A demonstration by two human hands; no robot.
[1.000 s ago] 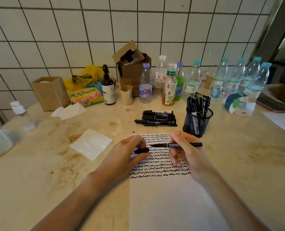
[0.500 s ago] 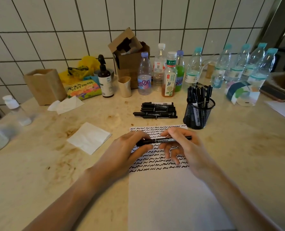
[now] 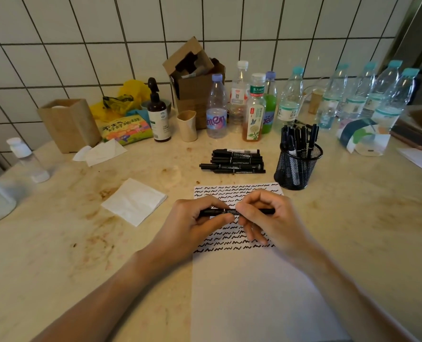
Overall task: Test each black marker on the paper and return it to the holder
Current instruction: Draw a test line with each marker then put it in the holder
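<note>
Marker lies level between both hands, left hand and right hand each pinching it over the paper, likely recapping.

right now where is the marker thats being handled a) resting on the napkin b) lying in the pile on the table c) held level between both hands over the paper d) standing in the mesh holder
c: the marker lies level, gripped by the left hand and right hand above the paper.

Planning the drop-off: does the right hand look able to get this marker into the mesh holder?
Probably yes. The right hand grips the marker, the mesh holder stands just beyond it, and nothing lies between; markers fill much of it.
</note>
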